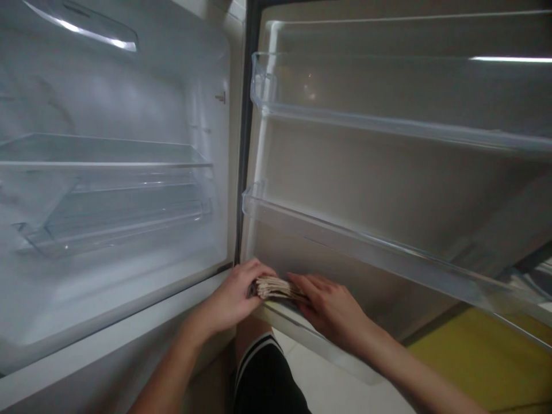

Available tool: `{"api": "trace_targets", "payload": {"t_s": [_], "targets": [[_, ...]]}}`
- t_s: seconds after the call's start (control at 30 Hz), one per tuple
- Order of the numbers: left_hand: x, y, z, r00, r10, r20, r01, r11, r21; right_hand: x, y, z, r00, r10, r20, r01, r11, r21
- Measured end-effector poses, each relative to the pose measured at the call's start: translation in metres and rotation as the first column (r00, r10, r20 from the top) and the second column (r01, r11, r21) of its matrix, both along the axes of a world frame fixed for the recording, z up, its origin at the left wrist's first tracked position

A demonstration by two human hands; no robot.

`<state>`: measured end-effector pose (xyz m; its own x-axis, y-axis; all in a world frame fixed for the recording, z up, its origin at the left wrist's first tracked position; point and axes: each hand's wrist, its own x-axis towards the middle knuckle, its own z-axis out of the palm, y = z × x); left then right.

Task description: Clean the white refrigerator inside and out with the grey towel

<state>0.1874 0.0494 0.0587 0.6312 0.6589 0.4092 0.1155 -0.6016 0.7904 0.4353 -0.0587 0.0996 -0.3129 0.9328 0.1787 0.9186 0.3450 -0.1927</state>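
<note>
A folded beige cloth (276,287), its layered edges facing up, is held between my two hands at the lower inner edge of the open refrigerator door (328,172). My left hand (236,292) is closed around the cloth's left end, close to the hinge side. The other end is gripped by my right hand (331,306), its fingers laid over the folds. Parts of the cloth are hidden under the fingers, and I cannot tell whether it touches the door.
Left of the door is the refrigerator's white interior (129,103), with a glass shelf (107,152) and a clear tray (125,230) below it. Two clear door racks (388,126) cross the door panel. A yellow surface (487,362) lies beneath, lower right. My knee is below my hands.
</note>
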Motion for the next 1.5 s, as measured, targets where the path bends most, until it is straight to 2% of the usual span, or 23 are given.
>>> {"api": "trace_targets", "payload": {"t_s": [0.07,0.1,0.17,0.2,0.27,0.33,0.37,0.43,0.5,0.57,0.63,0.77,0.87,0.93,1.0,1.07,1.2,1.3,1.4,1.5], "targets": [[-0.016,-0.003,-0.008,0.976,-0.062,-0.208,0.066,0.998,0.011,0.000,0.002,-0.008,0.998,0.012,-0.070,-0.030,0.964,-0.264],[-0.022,-0.004,-0.013,0.969,-0.059,-0.240,0.063,0.998,0.010,0.000,0.004,-0.012,0.994,0.021,-0.104,-0.057,0.934,-0.354],[-0.030,-0.005,-0.026,0.979,-0.020,-0.204,0.021,1.000,0.008,-0.001,0.012,-0.020,0.987,0.056,-0.151,-0.117,0.892,-0.436],[-0.032,-0.003,-0.034,0.988,0.024,-0.155,-0.023,1.000,0.007,-0.002,0.018,-0.025,0.984,0.075,-0.162,-0.140,0.887,-0.441],[-0.034,0.004,-0.052,0.982,0.185,-0.029,-0.185,0.983,-0.008,-0.007,0.033,-0.037,0.975,0.099,-0.201,-0.179,0.884,-0.432],[-0.032,0.013,-0.074,0.923,0.374,0.090,-0.368,0.927,-0.076,-0.016,0.052,-0.050,0.961,0.084,-0.265,-0.203,0.864,-0.461],[-0.029,0.017,-0.086,0.889,0.438,0.131,-0.422,0.897,-0.130,-0.023,0.063,-0.057,0.954,0.054,-0.295,-0.199,0.849,-0.489],[-0.020,0.022,-0.110,0.862,0.476,0.178,-0.430,0.870,-0.241,-0.037,0.086,-0.071,0.947,-0.016,-0.320,-0.170,0.820,-0.547],[-0.006,0.021,-0.131,0.848,0.488,0.209,-0.411,0.853,-0.322,-0.049,0.104,-0.083,0.954,-0.039,-0.296,-0.134,0.829,-0.543],[0.007,0.018,-0.146,0.806,0.541,0.239,-0.439,0.819,-0.370,-0.055,0.115,-0.091,0.962,0.010,-0.273,-0.153,0.849,-0.506],[0.016,0.014,-0.154,0.767,0.586,0.261,-0.471,0.791,-0.391,-0.049,0.115,-0.093,0.963,0.077,-0.260,-0.201,0.848,-0.491],[0.016,0.012,-0.151,0.769,0.584,0.259,-0.507,0.805,-0.309,-0.009,0.084,-0.077,0.970,0.155,-0.190,-0.234,0.818,-0.526],[0.009,0.007,-0.140,0.790,0.566,0.236,-0.561,0.822,-0.096,0.025,0.050,-0.062,0.987,0.160,0.021,-0.116,0.797,-0.593],[0.007,0.000,-0.133,0.845,0.504,0.176,-0.524,0.847,0.088,0.035,0.036,-0.058,0.982,0.122,0.142,-0.013,0.801,-0.598],[0.008,-0.008,-0.128,0.904,0.421,0.080,-0.427,0.876,0.223,0.032,0.034,-0.060,0.984,0.094,0.153,0.010,0.824,-0.566],[0.011,-0.014,-0.125,0.925,0.379,0.009,-0.365,0.883,0.294,0.016,0.046,-0.067,0.987,0.108,0.122,-0.031,0.862,-0.506],[0.013,-0.015,-0.125,0.921,0.390,-0.016,-0.359,0.864,0.354,-0.026,0.085,-0.085,0.976,0.165,0.142,-0.097,0.914,-0.395],[0.010,-0.014,-0.122,0.911,0.409,-0.041,-0.366,0.852,0.374,-0.044,0.103,-0.090,0.968,0.174,0.182,-0.102,0.932,-0.347],[0.009,-0.018,-0.118,0.895,0.437,-0.086,-0.371,0.839,0.398,-0.040,0.097,-0.088,0.973,0.138,0.186,-0.071,0.942,-0.327],[0.010,-0.024,-0.115,0.892,0.441,-0.100,-0.364,0.832,0.420,-0.017,0.073,-0.082,0.986,0.070,0.148,-0.011,0.929,-0.369]]}}
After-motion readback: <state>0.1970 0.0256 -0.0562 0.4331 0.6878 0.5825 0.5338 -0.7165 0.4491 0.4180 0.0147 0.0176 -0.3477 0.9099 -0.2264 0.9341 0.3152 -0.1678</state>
